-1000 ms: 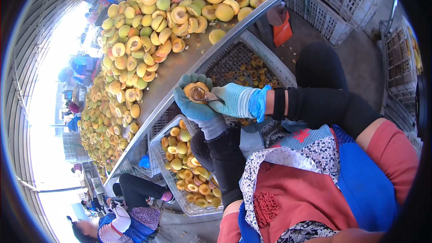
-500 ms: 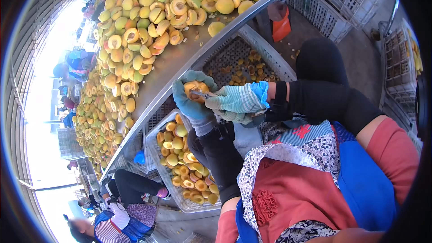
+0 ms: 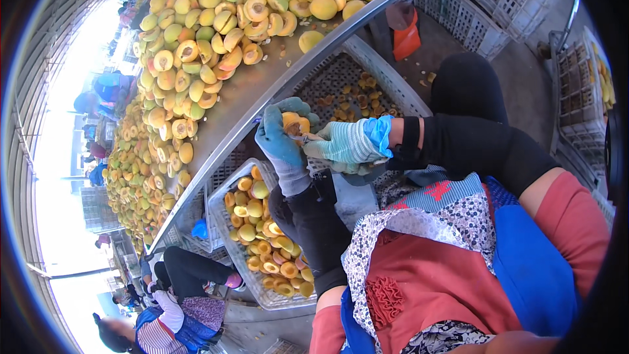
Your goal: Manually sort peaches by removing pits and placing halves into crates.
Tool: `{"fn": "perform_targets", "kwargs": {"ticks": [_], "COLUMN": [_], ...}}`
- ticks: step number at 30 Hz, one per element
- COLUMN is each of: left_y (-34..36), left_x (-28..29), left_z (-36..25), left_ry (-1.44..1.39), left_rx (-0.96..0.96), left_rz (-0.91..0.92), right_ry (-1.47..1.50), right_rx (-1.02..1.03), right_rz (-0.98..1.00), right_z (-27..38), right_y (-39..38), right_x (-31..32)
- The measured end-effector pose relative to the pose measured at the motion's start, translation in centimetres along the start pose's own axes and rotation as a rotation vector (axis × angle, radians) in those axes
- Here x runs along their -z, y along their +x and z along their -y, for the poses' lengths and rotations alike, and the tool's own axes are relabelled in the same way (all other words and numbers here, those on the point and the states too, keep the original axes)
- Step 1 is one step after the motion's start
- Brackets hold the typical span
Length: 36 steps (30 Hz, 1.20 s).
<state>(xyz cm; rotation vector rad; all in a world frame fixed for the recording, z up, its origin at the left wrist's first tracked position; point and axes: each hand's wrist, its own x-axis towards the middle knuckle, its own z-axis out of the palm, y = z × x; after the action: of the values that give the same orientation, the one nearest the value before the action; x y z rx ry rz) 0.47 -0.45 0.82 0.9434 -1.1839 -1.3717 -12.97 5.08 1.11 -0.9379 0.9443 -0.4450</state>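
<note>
The left hand (image 3: 283,144) has its grip clamped around a halved peach (image 3: 295,122); the right hand (image 3: 344,147), grip closed on a small tool, touches the peach's near side, above a crate (image 3: 393,88)

One view only — a head-worn fisheye, looking steeply down over the person's chest and lap. It sits close above the gloved hands (image 3: 308,144), which meet near the picture's middle. The long table (image 3: 249,92) of fruit runs slantwise across the upper left, its edge bent by the lens — crates (image 3: 262,295) lie lower, farther off.
</note>
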Motion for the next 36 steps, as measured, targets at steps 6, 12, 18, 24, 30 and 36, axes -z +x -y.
{"fn": "perform_targets", "kwargs": {"ticks": [6, 12, 18, 24, 30, 36], "left_y": [-0.2, -0.5, -1.0, -0.3, -8.6, 1.6], "left_x": [0.4, -0.6, -0.2, 5.1, 12.8, 4.9], "left_z": [1.3, 1.1, -0.1, -1.5, -9.0, -6.2], "left_ry": [-0.627, -0.485, -0.382, -0.633, 1.019, 0.840], "left_rx": [0.011, -0.045, -0.103, -0.202, -0.003, -0.282], "left_rz": [0.199, 0.106, 0.148, -0.159, -0.666, -0.356], "right_ry": [0.231, -0.101, 0.463, -0.812, -1.026, -0.930], "right_rx": [-0.030, 0.112, -0.096, 0.298, 0.295, 0.344], "right_rz": [0.384, 0.064, 0.505, -0.049, -0.385, -0.509], "right_z": [0.0, -0.6, -0.7, -3.4, -1.7, -0.3], "right_y": [-0.2, 0.3, -0.4, 1.3, -0.2, -1.3], "right_x": [1.2, 0.7, 0.0, 2.1, 4.8, 5.8]}}
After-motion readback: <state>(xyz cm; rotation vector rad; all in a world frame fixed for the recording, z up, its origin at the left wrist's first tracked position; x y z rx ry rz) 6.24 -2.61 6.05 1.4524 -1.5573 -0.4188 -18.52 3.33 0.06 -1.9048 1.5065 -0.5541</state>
